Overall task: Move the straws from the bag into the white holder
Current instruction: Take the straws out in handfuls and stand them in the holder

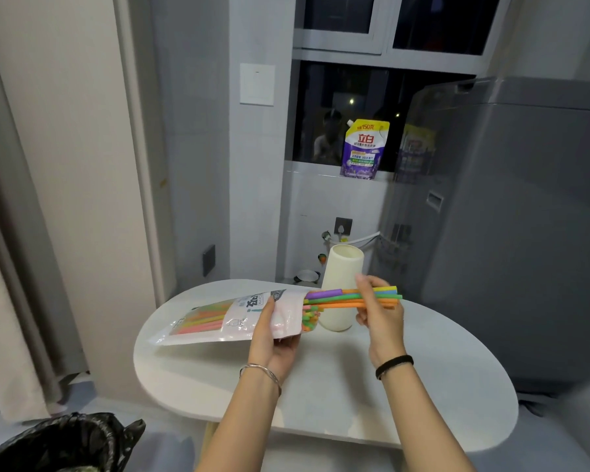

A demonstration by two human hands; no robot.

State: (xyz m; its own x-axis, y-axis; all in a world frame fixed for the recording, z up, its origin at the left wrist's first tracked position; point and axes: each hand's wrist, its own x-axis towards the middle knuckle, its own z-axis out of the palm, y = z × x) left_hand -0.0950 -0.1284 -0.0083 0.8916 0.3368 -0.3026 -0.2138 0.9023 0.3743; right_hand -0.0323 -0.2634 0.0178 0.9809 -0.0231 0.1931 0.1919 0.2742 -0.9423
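Note:
A clear plastic bag (pixel 218 321) full of coloured straws lies sideways above the white oval table (pixel 321 386), its open mouth to the right. My left hand (pixel 276 332) grips the bag near that mouth. My right hand (pixel 378 315) pinches a bundle of several straws (pixel 341 296), purple, green, orange and yellow, partly drawn out of the bag and lying horizontal. The tall white holder (pixel 341 267) stands upright on the table just behind the bundle, between my two hands. I cannot see inside the holder.
A grey washing machine (pixel 508 233) stands at the right, close to the table. A purple detergent pouch (pixel 363 151) sits on the window sill behind. A black-lined bin (pixel 58 444) is at the lower left, a curtain (pixel 21 233) along the left.

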